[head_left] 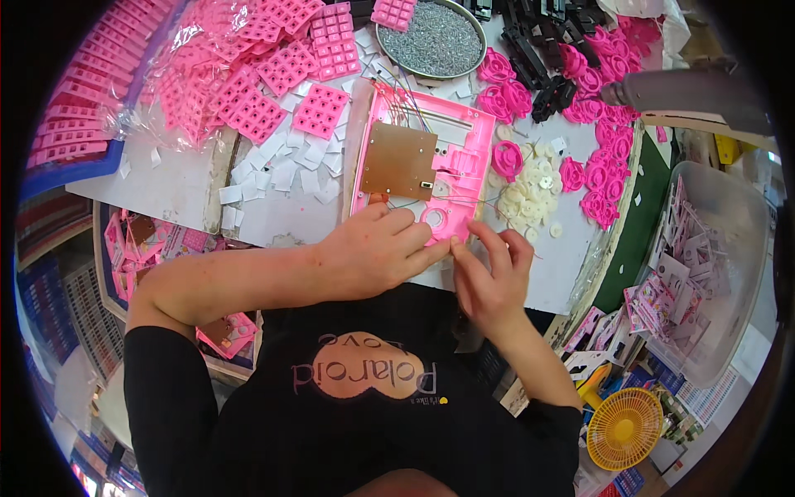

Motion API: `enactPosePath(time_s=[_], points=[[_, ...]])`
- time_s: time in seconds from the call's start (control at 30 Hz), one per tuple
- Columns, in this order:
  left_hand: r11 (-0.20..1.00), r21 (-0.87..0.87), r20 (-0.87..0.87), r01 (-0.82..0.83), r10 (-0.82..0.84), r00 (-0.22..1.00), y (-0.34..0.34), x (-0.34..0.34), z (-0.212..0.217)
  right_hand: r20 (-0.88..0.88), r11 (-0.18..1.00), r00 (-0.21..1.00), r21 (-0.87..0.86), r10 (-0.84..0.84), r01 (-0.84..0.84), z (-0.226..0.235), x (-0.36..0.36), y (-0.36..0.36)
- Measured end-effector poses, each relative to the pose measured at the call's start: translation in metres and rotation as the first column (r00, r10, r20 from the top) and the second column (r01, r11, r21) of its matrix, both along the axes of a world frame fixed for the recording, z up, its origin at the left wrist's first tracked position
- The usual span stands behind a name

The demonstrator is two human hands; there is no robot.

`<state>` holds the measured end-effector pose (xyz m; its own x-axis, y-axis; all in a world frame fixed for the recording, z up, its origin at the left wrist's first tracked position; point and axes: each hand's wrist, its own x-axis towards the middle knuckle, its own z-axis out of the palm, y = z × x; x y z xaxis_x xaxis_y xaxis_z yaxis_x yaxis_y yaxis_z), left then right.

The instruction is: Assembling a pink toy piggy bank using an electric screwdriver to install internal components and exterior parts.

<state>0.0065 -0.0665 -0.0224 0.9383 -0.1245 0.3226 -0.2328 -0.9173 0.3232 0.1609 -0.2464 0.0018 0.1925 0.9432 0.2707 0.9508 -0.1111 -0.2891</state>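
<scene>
In front of me a pink plastic casing point(470, 184) lies on the table, open side up. A brown circuit board point(399, 161) sits in it, with several thin coloured wires point(403, 101) at its far end and grey ones across the near part. My left hand point(377, 253) grips the near edge of the casing, its fingers curled beside a round ring in the plastic. At the near right corner my right hand point(495, 282) pinches the edge between thumb and fingers. The two hands almost touch there. What lies under the fingertips is hidden.
Pink keypads point(286, 68) heap up at the far left over white paper pieces point(286, 174). A bowl of small metal screws point(431, 40) stands behind the casing. Cream discs point(530, 195), pink rings point(609, 161), black parts point(530, 50) and a grey tool point(687, 98) lie rightward.
</scene>
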Motion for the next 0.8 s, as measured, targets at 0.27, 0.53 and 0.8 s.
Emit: enactPosePath(time_s=[0.27,0.53,0.8], points=[[1.000,-0.012,0.011,0.011,-0.011,1.000,-0.001,0.002,0.002,-0.271,0.991,0.953,-0.040,-0.134,0.128,0.026,0.032,0.140],[0.846,-0.521,-0.086,-0.116,0.083,0.993,0.019,0.002,0.009,-0.488,0.969,0.838,-0.097,-0.246,0.228,0.013,0.039,0.152],[0.616,-0.359,-0.166,-0.701,0.697,0.697,0.135,0.036,0.005,-0.367,0.975,0.912,0.185,0.184,-0.122,-0.002,0.024,0.135]])
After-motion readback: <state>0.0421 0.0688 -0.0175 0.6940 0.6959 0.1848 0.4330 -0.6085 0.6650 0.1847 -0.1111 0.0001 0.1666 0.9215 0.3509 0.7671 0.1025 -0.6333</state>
